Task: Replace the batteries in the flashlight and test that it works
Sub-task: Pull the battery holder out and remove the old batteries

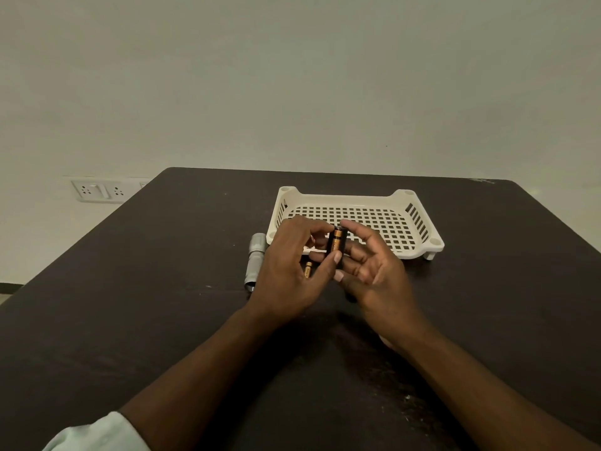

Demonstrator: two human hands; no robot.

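Note:
A black battery holder with copper-and-black batteries in it (336,244) is held upright between both hands above the dark table. My left hand (289,271) pinches it from the left, thumb at its lower end. My right hand (370,265) grips it from the right, index finger on its top. A loose copper-and-black battery (308,269) lies on the table under my left hand, partly hidden. The silver flashlight body (254,260) lies on the table just left of my left hand, untouched, its head pointing away from me.
A white perforated plastic tray (419,219) stands on the dark table (162,304) just behind my hands. A wall socket panel (97,189) sits low on the wall at the far left. The table's far edge runs close behind the tray.

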